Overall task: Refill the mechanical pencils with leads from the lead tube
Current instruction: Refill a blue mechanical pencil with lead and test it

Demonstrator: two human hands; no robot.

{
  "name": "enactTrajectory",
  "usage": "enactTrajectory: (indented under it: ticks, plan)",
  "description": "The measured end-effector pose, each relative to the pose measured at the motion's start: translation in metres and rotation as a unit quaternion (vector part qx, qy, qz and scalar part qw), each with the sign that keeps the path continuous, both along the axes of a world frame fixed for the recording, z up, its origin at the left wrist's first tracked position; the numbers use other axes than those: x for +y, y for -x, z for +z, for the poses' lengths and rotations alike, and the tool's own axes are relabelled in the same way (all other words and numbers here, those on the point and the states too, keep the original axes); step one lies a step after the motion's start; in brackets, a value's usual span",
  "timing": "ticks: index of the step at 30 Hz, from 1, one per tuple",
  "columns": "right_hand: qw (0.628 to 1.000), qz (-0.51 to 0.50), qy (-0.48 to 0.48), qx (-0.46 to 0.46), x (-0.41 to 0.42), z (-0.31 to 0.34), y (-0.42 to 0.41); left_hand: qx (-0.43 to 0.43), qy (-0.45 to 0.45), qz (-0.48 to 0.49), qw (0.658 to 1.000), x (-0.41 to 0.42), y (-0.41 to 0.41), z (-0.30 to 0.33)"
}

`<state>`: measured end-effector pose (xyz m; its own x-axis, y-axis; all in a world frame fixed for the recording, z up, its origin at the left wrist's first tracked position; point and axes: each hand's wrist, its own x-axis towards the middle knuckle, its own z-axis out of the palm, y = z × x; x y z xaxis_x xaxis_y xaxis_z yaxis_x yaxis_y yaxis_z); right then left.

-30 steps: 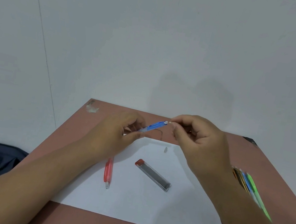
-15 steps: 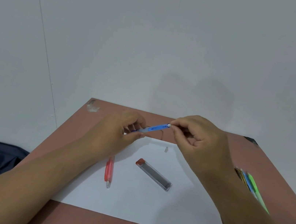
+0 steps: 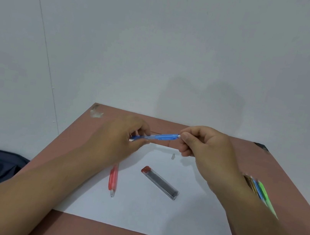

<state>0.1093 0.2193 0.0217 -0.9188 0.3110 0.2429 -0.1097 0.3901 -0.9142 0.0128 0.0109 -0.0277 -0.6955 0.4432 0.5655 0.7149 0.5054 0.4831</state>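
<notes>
On the white sheet [image 3: 146, 212] nearest lie the lead tube [image 3: 159, 182] and a red pencil [image 3: 113, 179], untouched. Beyond, above the worktop [image 3: 263, 165], the left hand [image 3: 120, 142] pinches the blue pencil [image 3: 159, 137]. The right hand [image 3: 206, 147], grip pressed together, has stayed at its rear end over the last second, so refilling probably continues.

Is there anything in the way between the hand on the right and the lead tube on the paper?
Nothing visible. The right hand is above the paper, and the lead tube lies in the open below it.
</notes>
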Motion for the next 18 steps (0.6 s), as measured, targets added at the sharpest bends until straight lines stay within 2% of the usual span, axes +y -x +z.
enactTrajectory:
  ticks: [5, 11, 14, 16, 18]
  plan:
    - [1.000, -0.012, -0.021, 0.014, 0.001, -0.002, 0.000, 0.020, 0.010, 0.003, 1.000, 0.001, 0.000, 0.000]
    - [0.998, 0.004, 0.067, -0.015, 0.000, -0.010, 0.007, 0.021, 0.012, -0.011, 1.000, -0.002, 0.001, 0.000]
    - [0.997, 0.006, 0.077, -0.023, 0.002, -0.014, 0.010, 0.012, 0.016, 0.001, 1.000, -0.001, 0.001, 0.000]
    - [0.998, -0.002, 0.057, -0.026, 0.004, -0.016, 0.012, 0.004, 0.016, 0.020, 1.000, 0.000, 0.002, 0.002]
    - [0.998, -0.022, -0.032, -0.039, 0.006, -0.018, 0.012, -0.012, 0.014, 0.037, 0.999, 0.000, 0.002, 0.003]
